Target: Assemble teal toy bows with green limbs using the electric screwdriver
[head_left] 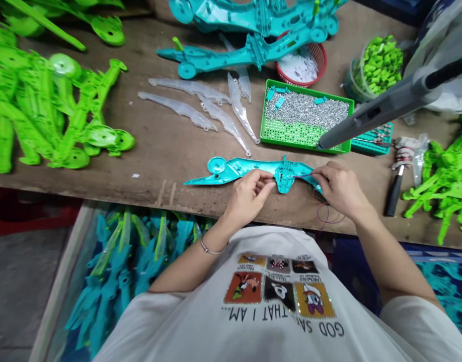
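Note:
A long turquoise plastic shell half lies on the table in front of me, its hollow side up. My left hand rests at its middle, fingers curled and closed beside the cross-shaped part; whatever they may pinch is hidden. Near the shell's right end, my right hand pinches a thin dark wire between thumb and forefinger. Loose coloured wire loops down below that hand towards the table edge. Several translucent blade-shaped pieces lie beyond the shell.
Beyond stands a green tray of screws, under a hanging grey tool. A red basket, a tub of green pieces and turquoise shells sit behind. Green parts pile up left; a black-handled hammer lies right.

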Available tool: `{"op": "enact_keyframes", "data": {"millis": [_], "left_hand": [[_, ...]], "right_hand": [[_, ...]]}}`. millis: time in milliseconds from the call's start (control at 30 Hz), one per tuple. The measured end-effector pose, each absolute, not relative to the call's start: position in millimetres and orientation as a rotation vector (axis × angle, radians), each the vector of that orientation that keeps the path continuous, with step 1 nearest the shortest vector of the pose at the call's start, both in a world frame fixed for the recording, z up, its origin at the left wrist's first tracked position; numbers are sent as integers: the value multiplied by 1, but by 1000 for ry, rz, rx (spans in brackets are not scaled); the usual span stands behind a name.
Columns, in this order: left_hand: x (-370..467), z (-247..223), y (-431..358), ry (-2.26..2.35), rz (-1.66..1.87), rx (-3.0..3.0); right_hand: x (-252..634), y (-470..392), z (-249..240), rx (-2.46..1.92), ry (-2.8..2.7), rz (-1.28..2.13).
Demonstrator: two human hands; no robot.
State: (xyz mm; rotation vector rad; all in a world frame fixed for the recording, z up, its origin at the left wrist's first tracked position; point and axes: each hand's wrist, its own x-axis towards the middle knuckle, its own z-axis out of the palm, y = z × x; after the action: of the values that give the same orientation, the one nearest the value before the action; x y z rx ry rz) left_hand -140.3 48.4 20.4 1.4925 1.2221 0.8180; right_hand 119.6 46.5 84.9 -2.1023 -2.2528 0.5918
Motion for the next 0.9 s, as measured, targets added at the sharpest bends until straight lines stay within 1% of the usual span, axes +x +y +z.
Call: {"op": "enact_keyframes", "data": {"millis": [100, 200, 367, 467, 567, 700, 900], "left_hand": [[-138, 21, 45, 1229, 773, 1513], [-135, 16, 39, 1205, 743, 1392], [-120, 6, 26, 1083, 902, 726], [-112, 10, 24, 1065, 942, 480], [-108, 19, 30, 1058, 903, 430], [-104, 28, 40, 1076, 782, 516], [-92, 29, 49, 1060, 816, 485]], "right_hand": [[115, 48, 78, -2062, -2230, 632], [114, 50, 71, -2001, -2134, 694], [115, 57, 65, -1955, -2033, 781], [117, 62, 63, -1914, -2023, 811], [121, 63, 61, -1857, -2009, 836], [126, 57, 59, -1791, -1975, 840], [126, 41, 60, -1746, -1889, 776]]}}
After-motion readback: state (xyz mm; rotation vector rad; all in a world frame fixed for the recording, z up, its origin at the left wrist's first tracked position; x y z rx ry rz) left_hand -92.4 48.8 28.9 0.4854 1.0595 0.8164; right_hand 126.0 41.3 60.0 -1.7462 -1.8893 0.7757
